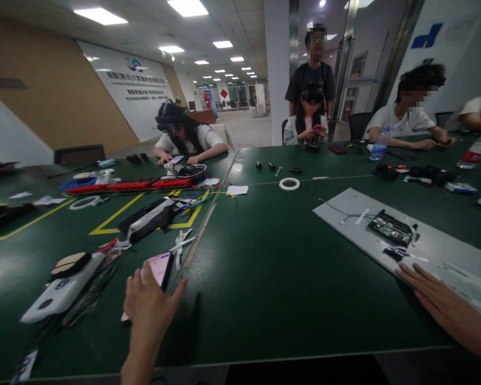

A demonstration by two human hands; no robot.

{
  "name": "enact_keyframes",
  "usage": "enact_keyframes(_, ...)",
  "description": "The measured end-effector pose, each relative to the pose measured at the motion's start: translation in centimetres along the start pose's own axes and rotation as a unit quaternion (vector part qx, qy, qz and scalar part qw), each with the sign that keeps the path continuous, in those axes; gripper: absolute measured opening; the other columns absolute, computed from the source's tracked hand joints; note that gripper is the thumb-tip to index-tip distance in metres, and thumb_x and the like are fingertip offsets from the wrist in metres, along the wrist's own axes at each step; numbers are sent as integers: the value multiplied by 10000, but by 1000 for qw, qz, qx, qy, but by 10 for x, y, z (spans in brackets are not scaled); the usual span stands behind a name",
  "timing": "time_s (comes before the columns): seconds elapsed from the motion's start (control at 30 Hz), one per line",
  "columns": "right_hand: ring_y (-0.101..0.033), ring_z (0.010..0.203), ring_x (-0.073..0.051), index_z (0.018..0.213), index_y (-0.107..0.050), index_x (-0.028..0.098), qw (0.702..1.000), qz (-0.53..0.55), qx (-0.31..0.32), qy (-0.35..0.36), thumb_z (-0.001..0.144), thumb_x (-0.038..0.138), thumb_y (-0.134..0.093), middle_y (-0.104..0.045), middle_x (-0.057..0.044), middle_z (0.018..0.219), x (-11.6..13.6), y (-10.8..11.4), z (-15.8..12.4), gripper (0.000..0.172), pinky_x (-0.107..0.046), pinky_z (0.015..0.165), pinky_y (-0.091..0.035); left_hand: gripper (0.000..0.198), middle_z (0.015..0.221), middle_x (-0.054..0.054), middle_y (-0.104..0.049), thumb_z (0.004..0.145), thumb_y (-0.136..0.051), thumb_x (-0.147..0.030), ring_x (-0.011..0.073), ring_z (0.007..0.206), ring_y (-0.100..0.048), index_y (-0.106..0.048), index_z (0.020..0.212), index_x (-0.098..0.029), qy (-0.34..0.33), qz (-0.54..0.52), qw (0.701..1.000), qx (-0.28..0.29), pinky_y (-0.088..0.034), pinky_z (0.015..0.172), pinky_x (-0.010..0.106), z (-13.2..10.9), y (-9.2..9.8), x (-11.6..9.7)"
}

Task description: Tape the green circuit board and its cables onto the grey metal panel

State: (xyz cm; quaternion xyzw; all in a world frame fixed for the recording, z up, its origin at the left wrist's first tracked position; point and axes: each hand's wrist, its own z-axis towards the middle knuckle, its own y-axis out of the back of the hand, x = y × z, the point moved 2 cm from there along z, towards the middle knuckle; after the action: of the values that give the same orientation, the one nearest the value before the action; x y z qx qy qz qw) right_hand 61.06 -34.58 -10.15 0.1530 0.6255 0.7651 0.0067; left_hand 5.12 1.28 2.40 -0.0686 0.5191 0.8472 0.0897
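My left hand (150, 307) is at the near left of the green table (264, 267), fingers wrapped round a smartphone (158, 267) whose lit pinkish screen tilts up. My right hand (433, 297) lies flat with fingers stretched out, resting on the near edge of a grey metal panel (436, 251). A small circuit board (390, 227) with thin wires sits on that panel, just beyond my fingertips.
A white device (60, 294) and cable clutter lie left of the phone. Red power strips (132, 185), a white tape ring (289, 184), bottles (380, 144) and tools sit farther back. Several people sit or stand at the far edge.
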Motion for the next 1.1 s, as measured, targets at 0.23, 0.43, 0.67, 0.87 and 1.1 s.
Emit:
enact_keyframes(0.23, -216, 1394, -230, 1439, -349, 369, 993, 55, 76, 69, 945, 371, -350, -290, 72, 1496, 58, 34, 8, 494, -468, 1131, -260, 760, 1516, 148, -262, 856, -492, -437, 299, 1422, -188, -134, 1478, -186, -272, -129, 949, 94, -276, 1105, 506, -36, -9, -147)
enact_keyframes(0.43, -251, 1388, -198, 1431, -360, 384, 973, 106, 126, 164, 948, 289, -337, -356, 75, 1467, 78, 49, 13, 492, -425, 1140, -269, 600, 1508, 139, -303, 918, -399, -394, 287, 1423, -195, -250, 1461, -188, -365, -147, 899, 192, -241, 1115, 514, -43, -25, -240)
enact_keyframes(0.67, -232, 1399, -261, 1458, -341, 301, 998, -7, -19, 57, 932, 397, -377, -225, 2, 1537, 37, 20, 31, 536, -488, 1118, -277, 583, 1454, 184, -390, 954, -266, -450, 329, 1379, -291, -321, 1435, -126, -326, -80, 903, 269, -274, 1069, 568, -35, -73, -265)
enact_keyframes(0.87, -213, 1395, -335, 1479, -287, 269, 990, -83, -47, -99, 934, 520, -289, -258, -42, 1528, 12, 2, 46, 600, -584, 1061, -301, 557, 1506, 164, -303, 958, -228, -439, 340, 1390, -259, -312, 1441, -174, -301, -45, 914, 270, -229, 1015, 692, -39, -85, -248)
enact_keyframes(1.1, -197, 1401, -327, 1470, -304, 304, 997, -60, 23, -47, 938, 536, -255, -233, -17, 1539, 30, 3, 94, 583, -564, 1085, -255, 567, 1462, 218, -360, 947, -279, -437, 403, 1330, -339, -324, 1442, -164, -243, 32, 938, 246, -223, 977, 727, -31, -72, -232)
